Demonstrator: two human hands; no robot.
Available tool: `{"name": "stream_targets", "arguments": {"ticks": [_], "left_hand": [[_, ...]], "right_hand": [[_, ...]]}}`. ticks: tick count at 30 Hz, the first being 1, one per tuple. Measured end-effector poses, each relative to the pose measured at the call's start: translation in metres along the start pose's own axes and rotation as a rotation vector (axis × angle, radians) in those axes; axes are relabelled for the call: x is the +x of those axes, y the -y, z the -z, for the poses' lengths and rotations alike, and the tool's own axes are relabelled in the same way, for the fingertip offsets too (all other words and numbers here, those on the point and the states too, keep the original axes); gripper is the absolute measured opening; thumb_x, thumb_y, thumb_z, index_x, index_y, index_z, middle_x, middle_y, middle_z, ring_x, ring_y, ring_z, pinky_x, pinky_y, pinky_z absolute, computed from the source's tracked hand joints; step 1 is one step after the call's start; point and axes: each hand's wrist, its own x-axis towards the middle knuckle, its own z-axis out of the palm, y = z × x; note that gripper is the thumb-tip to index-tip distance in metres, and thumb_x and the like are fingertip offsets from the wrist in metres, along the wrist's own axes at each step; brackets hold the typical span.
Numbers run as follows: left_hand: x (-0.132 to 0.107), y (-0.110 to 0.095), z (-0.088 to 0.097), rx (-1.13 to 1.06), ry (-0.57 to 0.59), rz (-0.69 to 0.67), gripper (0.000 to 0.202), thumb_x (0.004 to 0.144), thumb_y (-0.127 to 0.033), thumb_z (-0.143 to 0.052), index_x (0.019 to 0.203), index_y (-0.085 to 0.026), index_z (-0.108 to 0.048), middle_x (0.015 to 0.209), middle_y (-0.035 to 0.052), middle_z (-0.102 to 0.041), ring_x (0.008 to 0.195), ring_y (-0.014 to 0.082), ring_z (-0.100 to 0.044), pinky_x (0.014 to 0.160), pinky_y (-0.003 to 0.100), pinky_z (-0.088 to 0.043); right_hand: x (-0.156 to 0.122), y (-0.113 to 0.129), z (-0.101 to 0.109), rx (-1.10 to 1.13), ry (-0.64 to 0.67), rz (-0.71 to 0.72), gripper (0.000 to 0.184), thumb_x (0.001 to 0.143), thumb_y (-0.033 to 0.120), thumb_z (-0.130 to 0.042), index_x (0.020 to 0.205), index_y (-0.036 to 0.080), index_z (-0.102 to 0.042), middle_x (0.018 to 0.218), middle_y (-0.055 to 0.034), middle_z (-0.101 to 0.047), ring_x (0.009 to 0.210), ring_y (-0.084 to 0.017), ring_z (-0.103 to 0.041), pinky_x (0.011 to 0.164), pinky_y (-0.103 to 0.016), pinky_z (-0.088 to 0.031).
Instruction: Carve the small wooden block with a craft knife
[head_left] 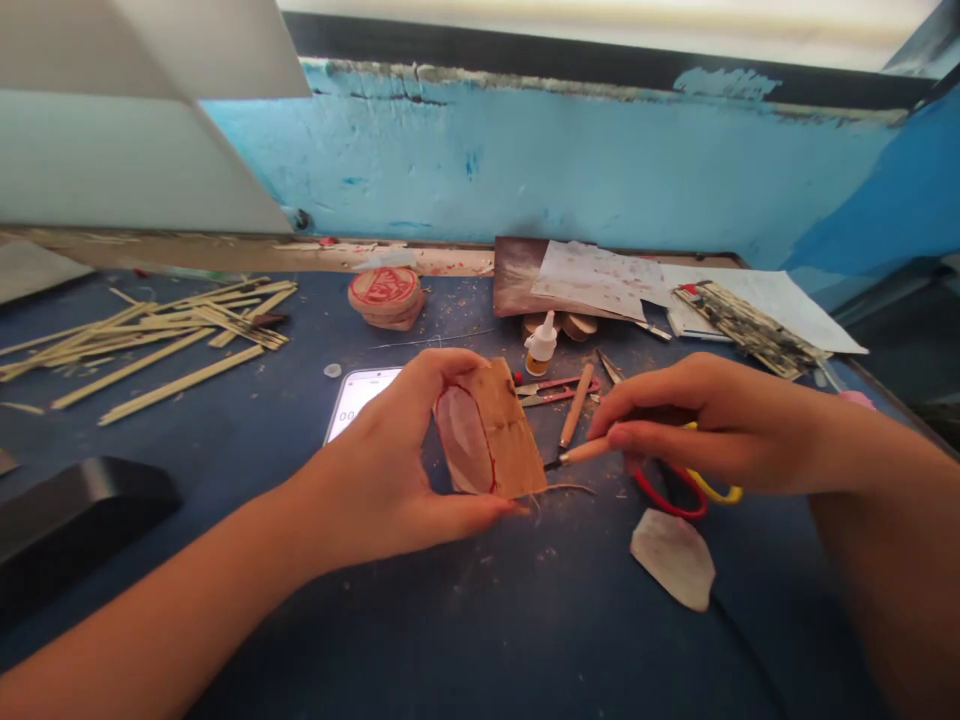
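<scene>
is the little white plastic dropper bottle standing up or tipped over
Upright: the small white plastic dropper bottle stands on its yellowish base, with its nozzle pointing up.

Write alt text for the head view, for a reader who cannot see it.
A left hand holds a thin wooden piece over a blue table, while the right hand holds a wooden-handled knife with its tip near the piece's edge. Bamboo strips, a phone and a small bottle are nearby.

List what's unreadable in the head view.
Head view:
Red-and-yellow looped handles: tool type hidden under right hand.
White-screened phone: half covered by left hand.
Thin wooden-handled tool: tip too small, blurred.
Flat brown wood piece: back face turned away.
Black curved object: cut by left edge.
</scene>
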Motion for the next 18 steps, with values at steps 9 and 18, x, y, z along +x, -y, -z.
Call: {"name": "stream_targets", "arguments": {"ticks": [9, 18], "left_hand": [[0.001, -0.012, -0.022, -0.205, -0.225, 0.322, 0.087, 0.075, -0.053, -0.097, 0.139, -0.027, -0.043, 0.132, 0.0093, -0.062, 0.116, 0.0309, -0.07, 0.101, 0.053, -0.061], [-0.003, -0.014, -0.025, -0.182, -0.175, 0.372, 0.081, 0.079, -0.053, -0.094, 0.133, -0.03, -0.038, 0.119, 0.0039, -0.061, 0.102, 0.0242, -0.069, 0.082, 0.039, -0.062]], "right_hand": [[-0.006, 0.024, -0.011, 0.221, -0.169, -0.061, 0.037, 0.108, 0.059, -0.064, 0.125, 0.031, -0.08, 0.075, 0.0013, -0.074, 0.056, -0.013, -0.063, 0.049, -0.023, -0.049], [-0.019, 0.029, -0.013, 0.06, -0.066, -0.147, 0.03, 0.112, 0.053, -0.058, 0.106, 0.03, -0.075, 0.072, 0.0031, -0.07, 0.063, -0.014, -0.066, 0.06, -0.025, -0.05]]}}
